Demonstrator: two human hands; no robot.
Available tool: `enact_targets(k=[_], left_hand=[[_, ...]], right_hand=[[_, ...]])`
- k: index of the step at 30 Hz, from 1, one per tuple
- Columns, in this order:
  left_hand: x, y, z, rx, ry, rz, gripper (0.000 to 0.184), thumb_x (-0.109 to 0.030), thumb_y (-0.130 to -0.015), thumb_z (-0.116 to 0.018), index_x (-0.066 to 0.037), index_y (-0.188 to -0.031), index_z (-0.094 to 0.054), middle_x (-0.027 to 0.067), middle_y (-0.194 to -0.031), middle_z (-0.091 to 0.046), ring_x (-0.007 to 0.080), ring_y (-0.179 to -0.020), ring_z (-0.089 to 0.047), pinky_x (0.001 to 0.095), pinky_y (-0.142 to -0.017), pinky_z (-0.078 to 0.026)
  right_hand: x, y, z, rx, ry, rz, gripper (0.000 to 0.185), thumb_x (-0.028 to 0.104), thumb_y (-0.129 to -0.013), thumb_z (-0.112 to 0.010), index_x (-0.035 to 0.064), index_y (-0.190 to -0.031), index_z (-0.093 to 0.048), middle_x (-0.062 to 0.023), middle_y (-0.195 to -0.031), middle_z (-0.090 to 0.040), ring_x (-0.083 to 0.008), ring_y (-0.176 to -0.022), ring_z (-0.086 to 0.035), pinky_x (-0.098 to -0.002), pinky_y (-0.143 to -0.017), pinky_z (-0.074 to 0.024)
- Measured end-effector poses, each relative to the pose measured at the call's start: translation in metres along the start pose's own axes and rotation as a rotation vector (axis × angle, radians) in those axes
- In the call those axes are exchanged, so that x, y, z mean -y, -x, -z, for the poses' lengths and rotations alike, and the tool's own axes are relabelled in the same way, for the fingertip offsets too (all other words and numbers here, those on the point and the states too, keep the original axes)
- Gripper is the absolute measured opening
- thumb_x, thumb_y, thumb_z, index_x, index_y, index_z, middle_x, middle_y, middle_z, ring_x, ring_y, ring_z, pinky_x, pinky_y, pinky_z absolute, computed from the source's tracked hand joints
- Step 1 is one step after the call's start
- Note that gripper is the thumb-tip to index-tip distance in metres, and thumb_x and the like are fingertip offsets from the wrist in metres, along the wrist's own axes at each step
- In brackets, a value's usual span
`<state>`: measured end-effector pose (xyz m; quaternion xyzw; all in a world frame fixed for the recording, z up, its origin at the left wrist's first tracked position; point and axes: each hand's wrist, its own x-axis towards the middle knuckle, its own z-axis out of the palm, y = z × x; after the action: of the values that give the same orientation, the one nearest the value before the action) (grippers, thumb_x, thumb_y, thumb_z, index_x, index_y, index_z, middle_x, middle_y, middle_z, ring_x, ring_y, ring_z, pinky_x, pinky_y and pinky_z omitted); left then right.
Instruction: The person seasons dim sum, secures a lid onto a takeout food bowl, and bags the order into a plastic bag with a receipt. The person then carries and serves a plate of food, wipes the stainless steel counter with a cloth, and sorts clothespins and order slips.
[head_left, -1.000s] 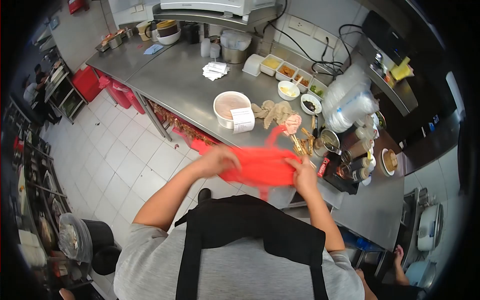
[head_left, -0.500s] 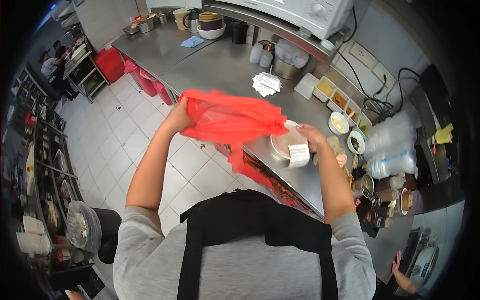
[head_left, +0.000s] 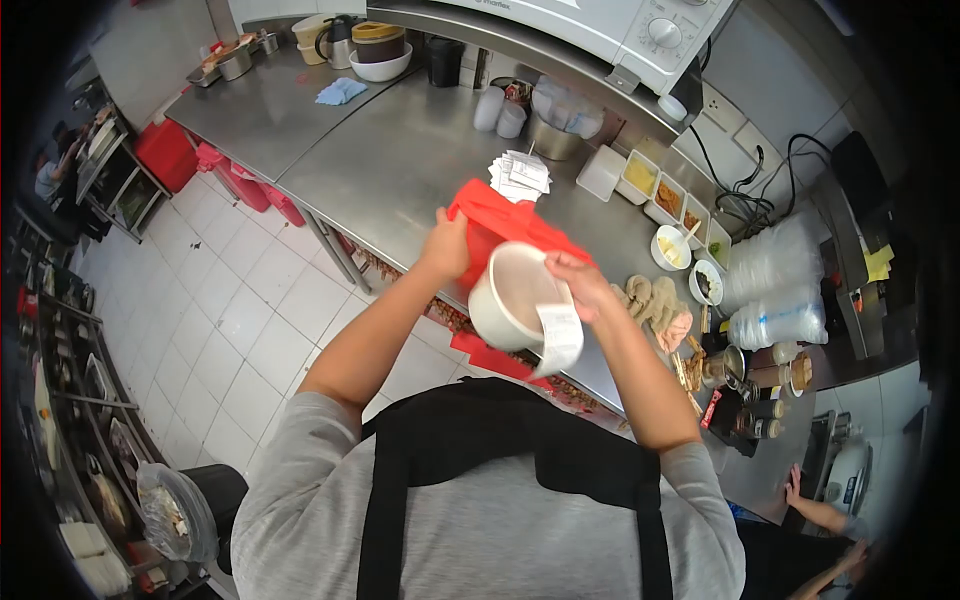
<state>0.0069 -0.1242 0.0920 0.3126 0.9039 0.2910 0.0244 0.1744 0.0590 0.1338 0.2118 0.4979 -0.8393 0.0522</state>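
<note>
My left hand [head_left: 446, 246] is closed on the edge of a red plastic bag [head_left: 490, 222], which hangs bunched over the counter's front edge. My right hand [head_left: 584, 284] grips the rim of a round white takeout tub [head_left: 500, 312], tilted, with a translucent lid. A printed paper receipt [head_left: 561, 338] hangs from the tub's side. The tub is in front of the bag, hiding part of it; whether its base is inside the bag I cannot tell. Behind the bag, a stack of paper slips [head_left: 520, 176] lies on the steel counter [head_left: 370, 170].
Small containers of toppings [head_left: 668, 200], bowls [head_left: 671, 247], a cloth [head_left: 655, 305] and jars [head_left: 768, 408] line the counter's right side. A microwave [head_left: 640, 40] stands on the shelf above. A trash bin [head_left: 215, 490] is at lower left. Another person's hand [head_left: 793, 486] rests at lower right.
My right hand has lifted the tub off the counter and brought it left, toward my body. My left hand has moved right with the bag, which is now bunched behind the tub.
</note>
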Motion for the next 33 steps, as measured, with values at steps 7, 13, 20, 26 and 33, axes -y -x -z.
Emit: enact_targets(k=[7, 13, 20, 26, 33], left_hand=[[0.002, 0.04, 0.053, 0.622, 0.236, 0.013, 0.116, -0.004, -0.058, -0.076, -0.006, -0.146, 0.0, 0.0275, -0.113, -0.056, 0.039, -0.102, -0.058, 0.0407, -0.083, -0.049], [0.003, 0.03, 0.05, 0.559, 0.178, 0.052, 0.114, -0.004, -0.06, -0.075, -0.008, -0.146, 0.001, 0.0278, -0.115, -0.055, 0.0406, -0.101, -0.058, 0.0416, -0.085, -0.049], [0.023, 0.032, 0.055, 0.297, 0.064, -0.055, 0.102, -0.011, -0.06, -0.075, -0.012, -0.145, -0.018, 0.0253, -0.111, -0.058, 0.0381, -0.098, -0.06, 0.0407, -0.08, -0.05], [-0.008, 0.042, 0.146, 0.448, -0.074, -0.021, 0.075, -0.005, -0.073, -0.063, -0.013, -0.14, -0.029, 0.0178, -0.107, -0.061, 0.0344, -0.092, -0.063, 0.0392, -0.077, -0.051], [-0.052, -0.024, 0.226, 0.279, 1.382, -0.041, 0.061, 0.002, -0.083, -0.057, -0.017, -0.135, -0.032, 0.0159, -0.097, -0.06, 0.0201, -0.081, -0.063, 0.035, -0.079, -0.05]], right_hand=[[0.002, -0.072, 0.017, -0.478, 0.02, 0.451, 0.008, 0.011, -0.094, -0.05, 0.0054, -0.098, -0.054, -0.0072, -0.087, -0.06, -0.0199, -0.081, -0.06, -0.0342, -0.072, -0.0534], [0.007, -0.068, -0.003, -0.501, 0.058, 0.347, 0.009, 0.01, -0.094, -0.048, 0.0031, -0.094, -0.054, -0.009, -0.085, -0.059, -0.0218, -0.081, -0.059, -0.037, -0.072, -0.053], [-0.019, -0.067, -0.009, -0.616, 1.153, 0.774, 0.041, 0.021, -0.081, -0.066, 0.014, -0.119, -0.056, -0.0129, -0.089, -0.062, -0.0305, -0.077, -0.06, -0.0376, -0.071, -0.0487], [0.03, -0.041, 0.018, -0.741, 1.252, 0.57, 0.058, 0.015, -0.074, -0.073, 0.0104, -0.126, -0.048, -0.012, -0.096, -0.063, -0.0263, -0.084, -0.062, -0.0414, -0.072, -0.0511], [0.155, -0.003, -0.016, -0.353, 0.248, 0.482, 0.039, 0.007, -0.083, -0.064, 0.0048, -0.119, -0.049, -0.0111, -0.097, -0.063, -0.0208, -0.083, -0.064, -0.034, -0.071, -0.0537]])
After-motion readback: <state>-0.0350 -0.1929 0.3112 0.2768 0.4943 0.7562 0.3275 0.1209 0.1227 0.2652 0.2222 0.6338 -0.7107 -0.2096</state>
